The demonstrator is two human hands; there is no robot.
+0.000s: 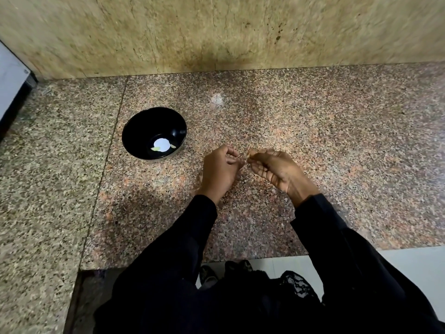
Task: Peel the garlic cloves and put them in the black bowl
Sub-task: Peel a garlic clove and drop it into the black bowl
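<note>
Both hands [248, 162] pinch something tiny near black bowl [154, 133].

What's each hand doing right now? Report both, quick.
Left hand: fingers curled; whether they hold anything cannot be told.
Right hand: fingertips pinch a small garlic clove.

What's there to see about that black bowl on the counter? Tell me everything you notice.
The black bowl is round, glossy and dark inside and out, maybe plastic or glazed. It stands upright on the speckled granite counter, to the left of both hands, and neither hand touches it. A bright round glare shines at its bottom, with two small pale pieces beside it, probably garlic. Otherwise it looks nearly empty.
</note>
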